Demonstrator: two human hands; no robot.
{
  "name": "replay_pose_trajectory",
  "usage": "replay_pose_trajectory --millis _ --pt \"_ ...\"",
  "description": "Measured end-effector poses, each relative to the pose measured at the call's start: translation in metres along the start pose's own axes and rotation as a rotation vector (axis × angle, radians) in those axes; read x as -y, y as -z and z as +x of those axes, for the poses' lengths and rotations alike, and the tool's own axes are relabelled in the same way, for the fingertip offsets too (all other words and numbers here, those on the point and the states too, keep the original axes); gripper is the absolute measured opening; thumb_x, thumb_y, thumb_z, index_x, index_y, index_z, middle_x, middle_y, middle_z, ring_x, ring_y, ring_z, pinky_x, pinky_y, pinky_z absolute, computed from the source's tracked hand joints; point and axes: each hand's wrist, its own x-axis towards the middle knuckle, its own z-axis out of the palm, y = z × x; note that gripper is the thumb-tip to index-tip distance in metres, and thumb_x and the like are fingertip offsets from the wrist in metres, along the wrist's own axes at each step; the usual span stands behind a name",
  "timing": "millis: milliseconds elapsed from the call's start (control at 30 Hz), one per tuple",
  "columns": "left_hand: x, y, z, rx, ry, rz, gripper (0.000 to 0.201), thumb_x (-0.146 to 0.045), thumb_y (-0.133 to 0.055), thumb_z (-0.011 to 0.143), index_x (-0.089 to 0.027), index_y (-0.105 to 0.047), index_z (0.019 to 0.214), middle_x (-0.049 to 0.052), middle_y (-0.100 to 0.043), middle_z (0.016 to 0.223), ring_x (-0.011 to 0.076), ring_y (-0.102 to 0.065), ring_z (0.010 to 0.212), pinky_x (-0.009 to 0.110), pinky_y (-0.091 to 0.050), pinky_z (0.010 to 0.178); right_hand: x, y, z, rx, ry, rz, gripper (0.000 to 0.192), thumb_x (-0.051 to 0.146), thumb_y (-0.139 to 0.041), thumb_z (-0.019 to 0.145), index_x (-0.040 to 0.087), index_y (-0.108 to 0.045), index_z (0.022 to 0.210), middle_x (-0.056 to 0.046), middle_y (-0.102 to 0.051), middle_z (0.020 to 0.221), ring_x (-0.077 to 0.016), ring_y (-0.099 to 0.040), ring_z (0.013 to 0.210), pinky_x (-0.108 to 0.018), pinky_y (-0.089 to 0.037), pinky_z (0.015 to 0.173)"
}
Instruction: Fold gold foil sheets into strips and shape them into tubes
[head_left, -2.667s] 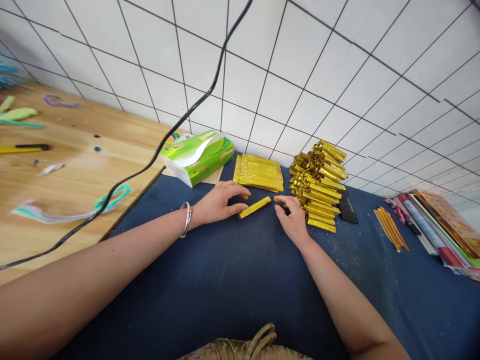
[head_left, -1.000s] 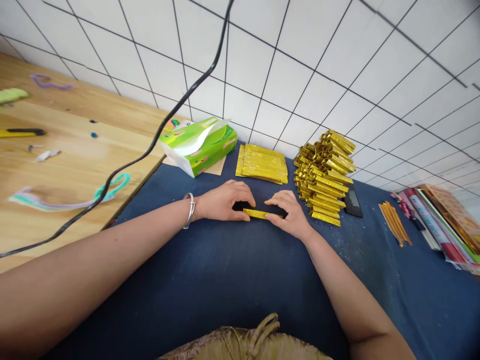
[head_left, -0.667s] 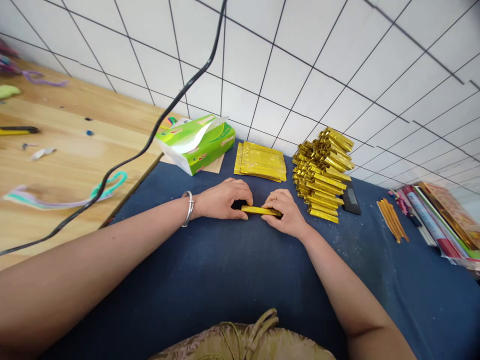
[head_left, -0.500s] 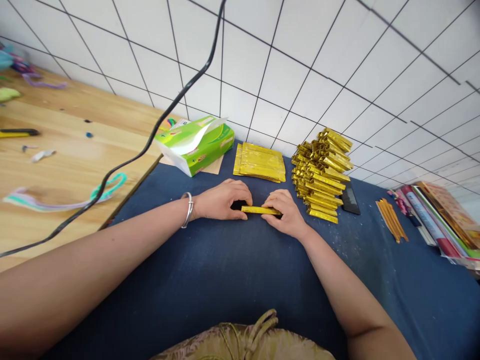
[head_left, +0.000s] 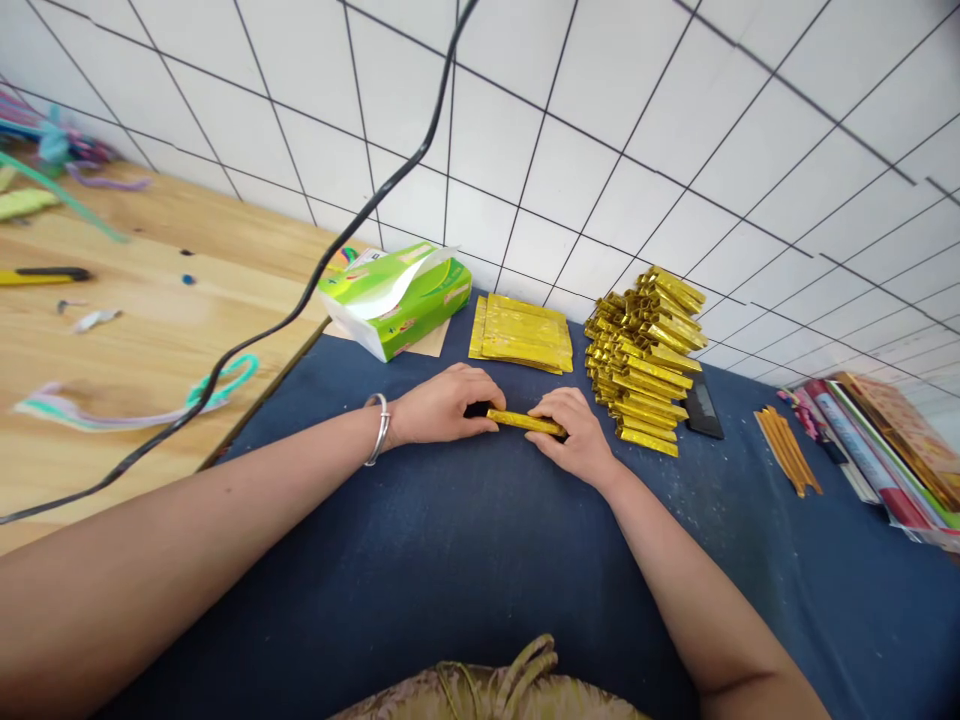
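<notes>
A narrow folded strip of gold foil paper (head_left: 517, 420) lies between my hands over the dark blue cloth (head_left: 450, 540). My left hand (head_left: 454, 402), with a silver bangle at the wrist, pinches its left end. Thumb and fingers of my right hand (head_left: 574, 430) close on the right end. Beyond my hands sits a flat stack of gold foil sheets (head_left: 525, 335). To the right rises a heaped pile of folded gold strips (head_left: 645, 365), with hollow ends showing on several.
A green tissue box (head_left: 405, 305) stands at the back left. A black cable (head_left: 322, 260) crosses the view. On the wooden table (head_left: 150, 340) lies a yellow cutter (head_left: 45, 275). Right of the pile are a dark phone-like object (head_left: 703, 408), orange-brown strips (head_left: 789, 450) and books (head_left: 885, 450).
The gold strip has tilted slightly, its right end now lower in view. Both hands keep their grip on its ends. The whole view has shifted a little.
</notes>
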Motion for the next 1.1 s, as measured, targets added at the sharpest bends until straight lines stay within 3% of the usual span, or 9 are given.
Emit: replay_pose_trajectory --millis 367,1100 --pt "0.0062 -0.0038 0.0 -0.083 0.065 0.041 0.01 -0.026 -0.054 0.082 -0.02 -0.055 0.089 0.001 -0.061 0.088 0.0165 -0.055 0.084 0.032 -0.039 0.082 0.0021 0.0005 0.0011 0.003 -0.055 0.025 0.02 0.026 -0.06 0.078 0.026 -0.057 0.098 -0.004 -0.061 0.093 -0.0222 -0.052 0.096 -0.041 -0.044 0.088" --pt "0.0078 -0.0049 0.0008 -0.039 0.058 0.066 0.01 -0.028 -0.057 0.082 -0.018 -0.056 0.085 0.001 -0.058 0.084 0.0145 -0.052 0.079 0.028 -0.038 0.077 -0.0022 -0.0022 0.0004 -0.034 -0.008 0.007 0.011 0.021 -0.059 0.081 0.023 -0.057 0.092 -0.003 -0.062 0.089 -0.0198 -0.053 0.092 -0.039 -0.044 0.086"
